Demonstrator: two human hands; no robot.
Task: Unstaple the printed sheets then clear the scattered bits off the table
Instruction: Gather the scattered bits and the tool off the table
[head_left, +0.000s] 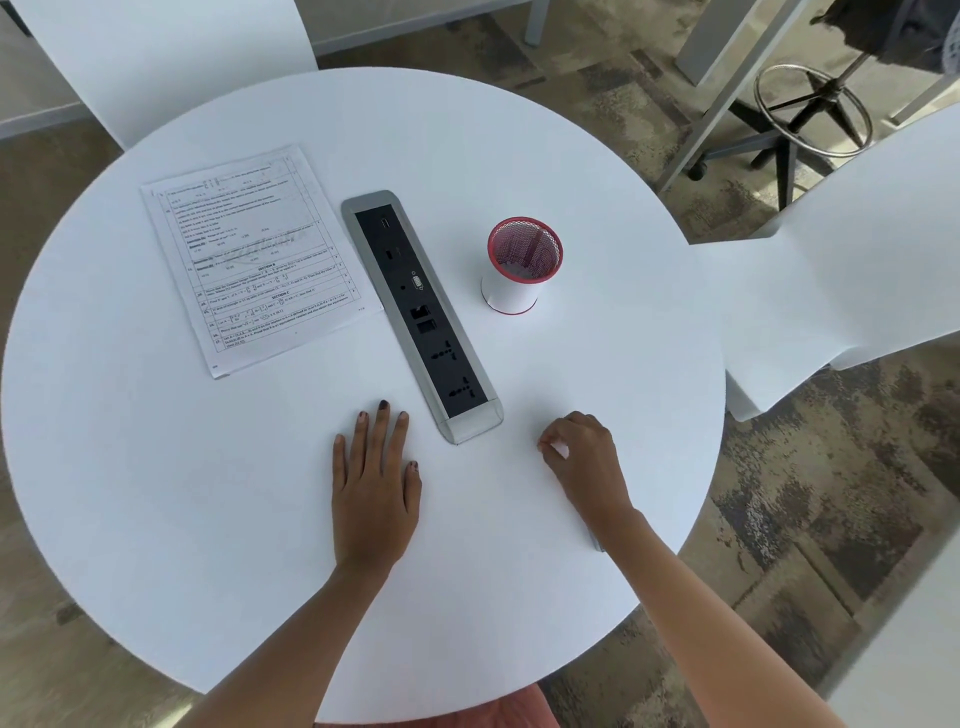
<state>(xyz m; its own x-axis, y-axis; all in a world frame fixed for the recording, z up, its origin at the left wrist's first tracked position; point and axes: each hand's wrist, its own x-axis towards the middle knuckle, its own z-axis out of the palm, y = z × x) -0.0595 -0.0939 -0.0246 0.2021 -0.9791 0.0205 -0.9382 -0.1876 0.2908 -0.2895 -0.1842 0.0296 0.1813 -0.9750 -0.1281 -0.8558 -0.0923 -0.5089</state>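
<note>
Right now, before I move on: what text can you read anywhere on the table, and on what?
"SECTION B": heading mid-page on the printed sheets.
"SECTION C": heading lower on the same page.
Rest of that page's print: too small and blurred to read.
No readable label on the socket panel.
No text visible on the red mesh cup.

Round table: white. Printed sheets, 10 o'clock: white, black text. Socket panel, centre: black face, silver-grey frame. Mesh pen holder, 2 o'clock: red mesh and rim, white wrap. Carpet: mottled brown-grey.
</note>
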